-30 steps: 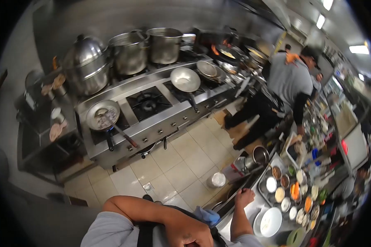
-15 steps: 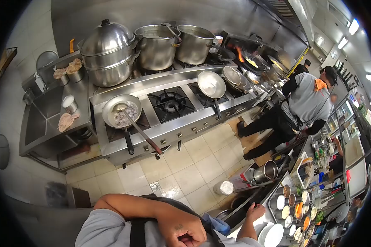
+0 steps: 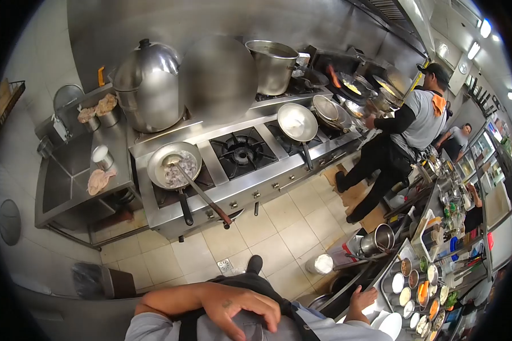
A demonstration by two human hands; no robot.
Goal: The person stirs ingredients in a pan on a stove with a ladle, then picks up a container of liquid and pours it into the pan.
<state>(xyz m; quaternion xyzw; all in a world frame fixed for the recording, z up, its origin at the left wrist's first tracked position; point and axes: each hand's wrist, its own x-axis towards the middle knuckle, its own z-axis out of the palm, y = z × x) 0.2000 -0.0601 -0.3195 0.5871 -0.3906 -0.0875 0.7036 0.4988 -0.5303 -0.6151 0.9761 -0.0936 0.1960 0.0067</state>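
Steel stove (image 3: 221, 162) across the centre of the view, with pans toward the front edge and pots along the back edge. Next in size, a counter (image 3: 383, 298) along the right side, near end beside the person's right arm. Beyond, a co-worker (image 3: 418, 122) in grey shirt and black cap, upright at the right end of the stove, one arm extended toward the pans there. At the back left corner of the stove, a domed pot (image 3: 133, 105), partly blurred; farther right along the same back edge, past a round blurred patch, a tall pot (image 3: 274, 71). At the front left corner, a frying pan (image 3: 159, 165) with pale food inside, black handle over the front edge; resting in it, a ladle (image 3: 207, 200), its shaft across the same edge. Farther right, a second pan (image 3: 297, 122), handle likewise over the front edge. At the near end of the counter, a white bowl (image 3: 389, 325), just beside the right hand (image 3: 363, 300): fingers apart, contact with the counter edge impossible to tell. Before the chest, the left hand (image 3: 242, 311): fingers loosely bent, thumb apart from them. Smallest, farther along the counter, tubs (image 3: 422, 292) of food.
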